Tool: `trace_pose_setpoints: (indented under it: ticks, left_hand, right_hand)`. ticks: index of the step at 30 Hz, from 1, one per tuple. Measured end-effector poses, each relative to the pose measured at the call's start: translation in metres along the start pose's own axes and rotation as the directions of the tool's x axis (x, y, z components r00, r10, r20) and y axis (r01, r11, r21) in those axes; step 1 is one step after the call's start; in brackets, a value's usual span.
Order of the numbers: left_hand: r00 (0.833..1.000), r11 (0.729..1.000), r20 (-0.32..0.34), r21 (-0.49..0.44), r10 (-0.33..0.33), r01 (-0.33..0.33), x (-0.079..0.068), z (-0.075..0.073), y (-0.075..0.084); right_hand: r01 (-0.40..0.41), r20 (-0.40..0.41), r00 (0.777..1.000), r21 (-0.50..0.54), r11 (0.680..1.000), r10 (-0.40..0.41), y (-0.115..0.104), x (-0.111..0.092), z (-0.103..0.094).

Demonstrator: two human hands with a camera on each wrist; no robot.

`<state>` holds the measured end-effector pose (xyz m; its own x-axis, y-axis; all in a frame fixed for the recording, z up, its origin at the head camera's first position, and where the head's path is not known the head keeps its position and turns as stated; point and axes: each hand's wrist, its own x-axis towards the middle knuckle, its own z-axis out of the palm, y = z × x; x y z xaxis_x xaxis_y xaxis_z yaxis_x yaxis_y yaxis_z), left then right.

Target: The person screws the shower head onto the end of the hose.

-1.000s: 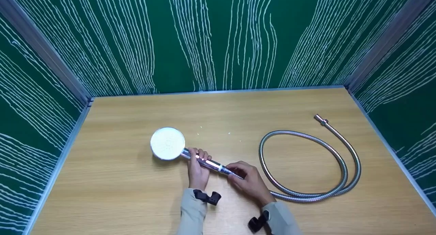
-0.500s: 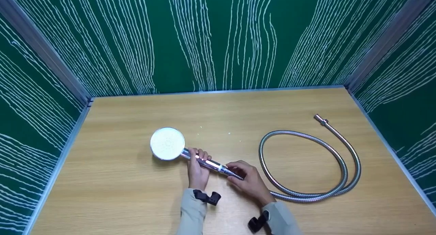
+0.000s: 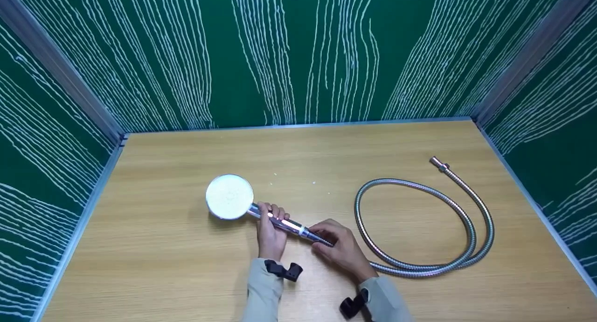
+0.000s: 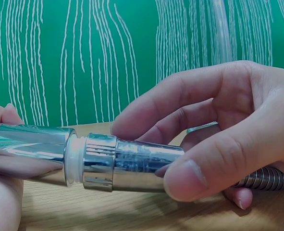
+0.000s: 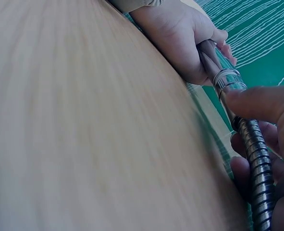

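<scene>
My left hand (image 3: 272,238) grips the chrome handle of a shower head (image 3: 229,197), whose round white face is turned up. At the handle's lower end, a white ring (image 4: 75,159) shows between it and the tapered chrome connector (image 4: 146,163) of a metal shower hose (image 3: 419,271). The connector lines up with the handle. My right hand (image 3: 343,248) holds this connector, thumb (image 4: 187,180) on the near side and fingers curved over the top. In the right wrist view the ribbed hose (image 5: 259,168) runs back from the connector past the palm.
On the right of the wooden table (image 3: 154,275), the hose lies in a wide loop, its other end fitting (image 3: 438,163) pointing to the back left. Small white specks (image 3: 314,182) dot the tabletop. Green walls (image 3: 224,56) with white lines enclose the back and sides.
The fingers of my right hand have shifted very slightly on the connector. My left hand, the shower head and the hose loop stay where they were.
</scene>
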<state>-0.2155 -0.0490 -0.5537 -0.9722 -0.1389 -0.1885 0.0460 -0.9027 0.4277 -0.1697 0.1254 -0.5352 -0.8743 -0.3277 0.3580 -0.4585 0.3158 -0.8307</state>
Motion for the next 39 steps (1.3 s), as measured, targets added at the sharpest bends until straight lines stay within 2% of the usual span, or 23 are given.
trace_pose_setpoints:
  ticks: [4, 7, 22, 29, 39]
  left_hand:
    - [1.0, 1.0, -0.002, 0.001, 0.001, -0.001, 0.0, 0.0, 0.0]
    - [1.0, 1.0, -0.003, 0.004, 0.002, -0.002, 0.0, 0.0, 0.0]
    - [1.0, 1.0, -0.005, 0.003, 0.0, 0.0, 0.0, -0.001, -0.001]
    - [0.999, 1.0, 0.033, -0.007, 0.009, -0.009, 0.0, -0.002, -0.002]
    - [1.0, 1.0, 0.0, 0.002, 0.003, -0.003, 0.0, -0.001, -0.001]
  right_hand:
    - [-0.012, -0.004, 1.0, -0.016, 1.0, 0.012, 0.017, -0.002, 0.004]
    - [-0.034, 0.005, 0.999, -0.008, 0.999, 0.034, 0.021, -0.002, 0.003]
    - [-0.1, 0.033, 0.994, -0.004, 0.995, 0.1, 0.019, -0.003, 0.001]
    - [-0.092, 0.01, 0.996, 0.015, 0.996, 0.092, 0.019, -0.003, 0.004]
    - [-0.109, 0.019, 0.994, 0.011, 0.994, 0.108, -0.02, 0.0, -0.004]
